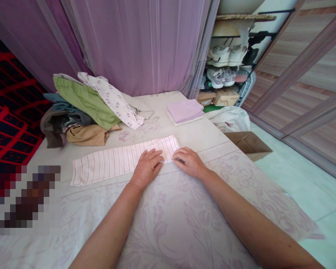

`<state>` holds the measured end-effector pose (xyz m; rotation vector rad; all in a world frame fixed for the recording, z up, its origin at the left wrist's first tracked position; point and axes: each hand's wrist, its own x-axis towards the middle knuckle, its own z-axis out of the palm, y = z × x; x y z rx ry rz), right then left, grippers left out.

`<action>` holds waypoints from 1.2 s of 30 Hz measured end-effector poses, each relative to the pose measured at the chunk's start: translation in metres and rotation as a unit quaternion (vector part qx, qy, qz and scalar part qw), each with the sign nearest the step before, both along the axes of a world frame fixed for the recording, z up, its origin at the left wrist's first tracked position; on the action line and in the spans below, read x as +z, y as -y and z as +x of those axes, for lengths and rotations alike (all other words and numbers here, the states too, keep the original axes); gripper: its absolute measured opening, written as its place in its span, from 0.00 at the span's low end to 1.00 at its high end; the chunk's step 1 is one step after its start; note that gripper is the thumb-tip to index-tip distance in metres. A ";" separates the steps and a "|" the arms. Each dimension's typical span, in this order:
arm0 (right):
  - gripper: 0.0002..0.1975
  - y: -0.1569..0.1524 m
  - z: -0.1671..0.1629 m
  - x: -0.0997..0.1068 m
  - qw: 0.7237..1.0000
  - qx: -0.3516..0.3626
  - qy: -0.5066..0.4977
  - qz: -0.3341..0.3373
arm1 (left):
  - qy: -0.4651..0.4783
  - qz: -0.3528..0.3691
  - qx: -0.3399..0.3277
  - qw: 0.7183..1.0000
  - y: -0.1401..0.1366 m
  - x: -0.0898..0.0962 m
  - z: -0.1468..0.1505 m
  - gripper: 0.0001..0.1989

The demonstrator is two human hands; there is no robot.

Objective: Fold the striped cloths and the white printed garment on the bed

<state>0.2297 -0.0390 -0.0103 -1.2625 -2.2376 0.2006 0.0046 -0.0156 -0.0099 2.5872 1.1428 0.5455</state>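
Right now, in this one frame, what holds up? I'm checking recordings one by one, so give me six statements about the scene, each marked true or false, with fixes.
1. The left hand and right hand both touch the striped cloth. True.
2. The striped cloth is rolled into a ball. False: it lies stretched out long.
3. The lilac cloth lies on a white one. True.
4. The green garment is on the floor. False: it is on the clothes pile.
5. A box stands on the floor. True.
6. The curtain is yellow. False: it is purple.
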 end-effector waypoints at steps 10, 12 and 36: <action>0.05 0.002 0.001 -0.003 1.000 0.006 0.025 -0.001 | -0.004 0.043 -0.010 0.999 0.003 0.000 0.000 0.07; 0.05 0.003 0.001 -0.002 0.999 0.002 0.032 0.001 | -0.005 0.039 -0.008 0.999 0.003 0.000 0.000 0.06; 0.05 0.004 -0.003 -0.005 0.999 -0.016 0.042 0.009 | 0.040 -0.023 0.012 0.999 0.001 0.009 0.000 0.06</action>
